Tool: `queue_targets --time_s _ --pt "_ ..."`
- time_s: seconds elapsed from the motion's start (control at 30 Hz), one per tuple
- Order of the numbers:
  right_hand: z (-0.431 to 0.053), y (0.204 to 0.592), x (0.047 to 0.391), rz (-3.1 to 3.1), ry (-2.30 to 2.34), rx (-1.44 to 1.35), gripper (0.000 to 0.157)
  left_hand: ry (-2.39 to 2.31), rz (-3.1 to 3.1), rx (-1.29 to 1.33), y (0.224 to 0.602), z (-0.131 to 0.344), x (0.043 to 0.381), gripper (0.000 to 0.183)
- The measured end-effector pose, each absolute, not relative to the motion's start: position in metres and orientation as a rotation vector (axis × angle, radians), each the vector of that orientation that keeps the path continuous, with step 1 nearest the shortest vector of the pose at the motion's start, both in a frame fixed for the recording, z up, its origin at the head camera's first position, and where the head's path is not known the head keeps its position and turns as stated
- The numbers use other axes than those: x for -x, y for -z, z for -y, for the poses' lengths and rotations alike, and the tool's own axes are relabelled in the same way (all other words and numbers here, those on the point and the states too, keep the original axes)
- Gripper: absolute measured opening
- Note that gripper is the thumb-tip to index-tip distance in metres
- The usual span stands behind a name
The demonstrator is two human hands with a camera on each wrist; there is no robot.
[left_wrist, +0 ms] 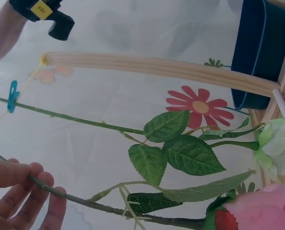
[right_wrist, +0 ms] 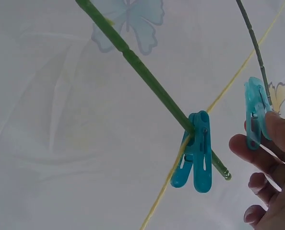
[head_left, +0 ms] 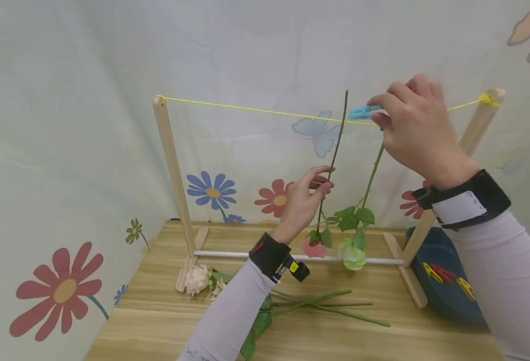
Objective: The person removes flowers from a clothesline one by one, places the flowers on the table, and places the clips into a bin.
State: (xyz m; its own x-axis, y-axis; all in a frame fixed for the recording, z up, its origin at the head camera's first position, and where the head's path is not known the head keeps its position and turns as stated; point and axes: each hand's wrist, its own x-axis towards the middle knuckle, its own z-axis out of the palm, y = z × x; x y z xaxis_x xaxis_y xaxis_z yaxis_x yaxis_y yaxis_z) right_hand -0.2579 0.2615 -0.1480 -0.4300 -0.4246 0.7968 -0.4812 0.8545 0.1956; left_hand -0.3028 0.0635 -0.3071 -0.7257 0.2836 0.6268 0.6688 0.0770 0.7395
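Your left fingers (head_left: pixel 322 189) pinch a pink rose stem (head_left: pixel 339 135), bloom (head_left: pixel 315 248) down near the far edge of the tabletop (head_left: pixel 143 296), your right fingers (head_left: pixel 387 102) a blue clothespin (head_left: pixel 358 113).

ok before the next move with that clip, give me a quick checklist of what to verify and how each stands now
1. Pink rose hanging head down, its stem held in the left hand: ok.
2. Light blue clip pinched in the right hand, beside the stem: ok.
3. Stem touching the yellow line: cannot tell; they cross in the head view, but contact is unclear.
4. Light blue clip fastened over stem and line together: not ok, not yet done.
5. Neighbouring pale green flower secured: ok, a darker blue clip grips its stem at the line.
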Motion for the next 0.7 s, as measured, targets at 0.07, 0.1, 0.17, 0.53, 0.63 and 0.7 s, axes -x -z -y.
queue_targets --time_s 0.07,0.1,0.17,0.53,0.63,0.7 --pt "-0.261 0.152 0.257 2.066 -0.089 -0.667 0.018 1.690 2.040 0.949 0.308 -0.060 0.303 0.034" --pt "-0.261 0.154 0.257 2.050 -0.103 -0.672 0.019 1.691 2.040 0.951 0.308 -0.058 0.302 0.034" --pt "-0.260 0.160 0.255 2.004 -0.152 -0.675 0.020 1.681 2.045 0.956 0.309 -0.053 0.301 0.033" --pt "-0.261 0.208 0.232 1.791 -0.472 -0.569 0.026 1.694 2.047 0.989 0.318 -0.022 0.283 0.034" --pt "-0.266 0.222 0.227 1.768 -0.540 -0.532 0.028 1.692 2.041 0.992 0.323 -0.014 0.278 0.033" --pt "-0.269 0.231 0.226 1.758 -0.564 -0.521 0.032 1.689 2.038 0.986 0.325 -0.010 0.274 0.033"
